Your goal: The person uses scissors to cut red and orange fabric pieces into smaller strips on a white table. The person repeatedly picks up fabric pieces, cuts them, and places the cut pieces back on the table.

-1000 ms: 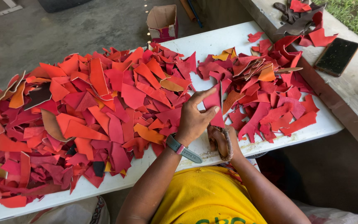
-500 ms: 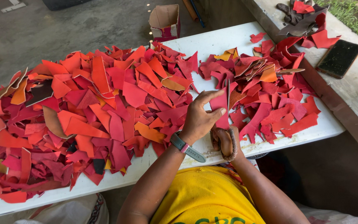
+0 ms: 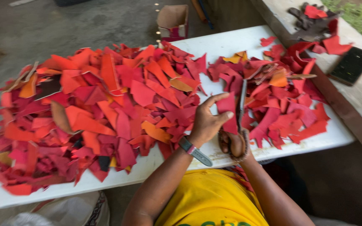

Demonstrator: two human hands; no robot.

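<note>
Right now your left hand (image 3: 206,123) pinches a dark red scrap (image 3: 229,111) upright, thumb and fingers pressed on it, so the scissors (image 3: 241,98) can meet its edge. Your right hand (image 3: 234,144) is curled tight around the scissor handles, above the white counter (image 3: 214,46), between two scrap heaps (image 3: 97,113).
</note>
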